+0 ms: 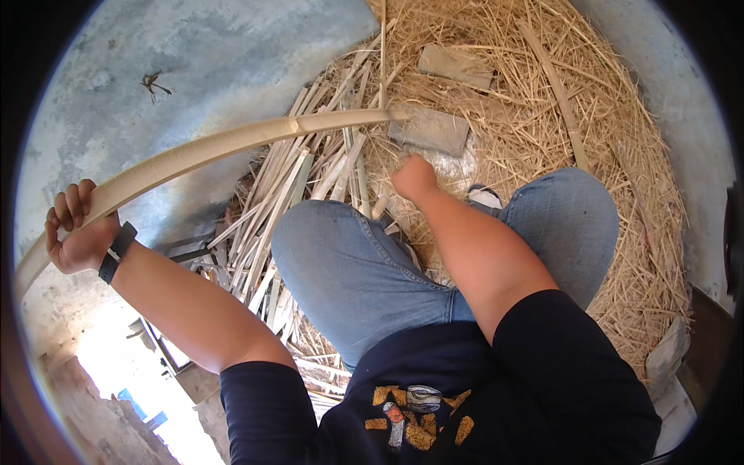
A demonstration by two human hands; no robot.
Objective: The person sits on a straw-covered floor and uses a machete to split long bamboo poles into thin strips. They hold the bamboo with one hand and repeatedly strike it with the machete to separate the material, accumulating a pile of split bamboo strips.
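My left hand [81,229], raised at the far left with a dark band on its wrist, has its fingers wrapped round a long split bamboo strip [209,145]. The pale strip arcs to the right, with a joint partway along. Its far end rests at the edge of a flat grey stone block [434,132] on the floor. My right hand [415,178] is closed in a fist just below that block, between my knees. Whatever the fist may hold is hidden.
Thin pale shavings [620,201] cover the floor ahead and right. Several split strips [287,194] lie heaped left of my knees. A second flat block [456,66] sits farther off, near another bamboo length [554,85]. A blue-grey wall [209,62] rises at the left.
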